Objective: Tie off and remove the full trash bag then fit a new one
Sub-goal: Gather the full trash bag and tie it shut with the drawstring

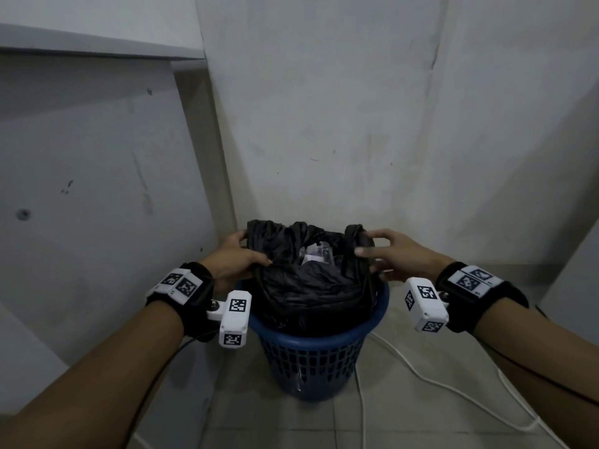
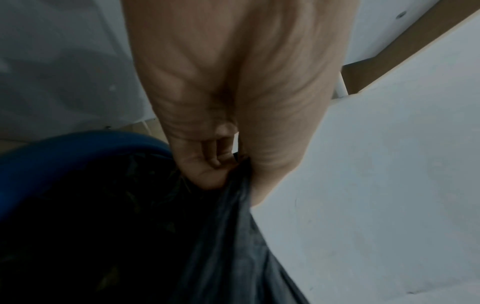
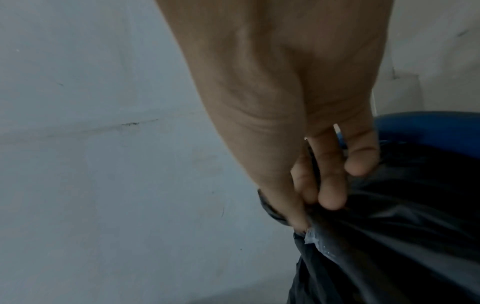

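Observation:
A full black trash bag [image 1: 308,286] sits in a blue perforated bin [image 1: 311,361] in a room corner. Its mouth is partly gathered, and pale rubbish [image 1: 316,252] shows through the gap. My left hand [image 1: 241,254] grips the bag's left top edge, fingers curled around the bunched plastic [image 2: 233,197]. My right hand [image 1: 372,251] pinches the right top edge of the bag [image 3: 363,236] between thumb and fingers. Both edges are lifted a little above the bin's rim [image 2: 85,144].
Grey walls [image 1: 356,124] close in behind and to the left of the bin. A ledge [image 1: 97,43] juts out at the upper left. White cables [image 1: 421,377] trail over the tiled floor [image 1: 291,422] to the right of the bin.

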